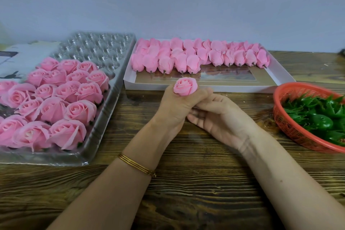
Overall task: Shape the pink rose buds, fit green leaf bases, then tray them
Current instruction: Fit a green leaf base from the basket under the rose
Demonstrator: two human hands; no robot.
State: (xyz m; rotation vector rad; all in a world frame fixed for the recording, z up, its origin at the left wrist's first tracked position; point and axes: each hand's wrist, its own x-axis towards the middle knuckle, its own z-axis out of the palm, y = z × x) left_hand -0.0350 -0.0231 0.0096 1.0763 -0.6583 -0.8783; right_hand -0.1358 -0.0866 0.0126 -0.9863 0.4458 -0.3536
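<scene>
1. Our left hand (172, 107) wraps the rose bud (185, 87) at its base, above the table (186, 183). Our right hand (216, 117) curls beneath, its hold hidden.
2. The petals look soft, light and crushable, so we'd take the base.
3. Farther left sits the half-filled tray (97, 48).

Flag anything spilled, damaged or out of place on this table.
Nothing stands out. Finished roses sit in the clear tray, buds lie in rows in the white box, leaf bases are inside the red basket, the left hand grips one rose.
</scene>
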